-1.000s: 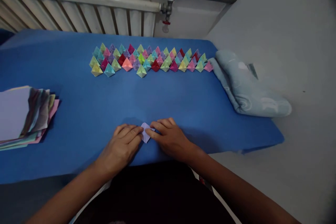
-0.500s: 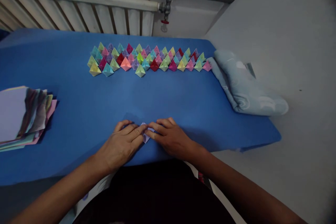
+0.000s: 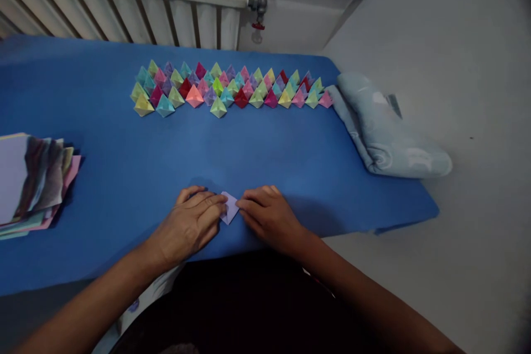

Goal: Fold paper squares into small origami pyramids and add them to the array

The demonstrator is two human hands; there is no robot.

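A small light-purple folded origami paper (image 3: 230,210) lies on the blue table near its front edge, a corner pointing toward me. My left hand (image 3: 193,221) covers its left side, with the fingertips pressed together onto the paper. At the right corner, my right hand (image 3: 271,215) has thumb and index finger closed on the paper's edge. The left part of the paper is hidden under my fingers.
Rows of colourful folded paper pieces (image 3: 218,108) stand toward the back of the blue table (image 3: 166,149). A stack of coloured paper sheets (image 3: 12,177) lies at left, and a folded light-blue blanket (image 3: 390,138) at right. Behind is a white radiator (image 3: 145,16).
My right hand has drawn back slightly to the right, and my left fingers a little to the left. More of the purple paper shows between them. The view has shifted slightly.
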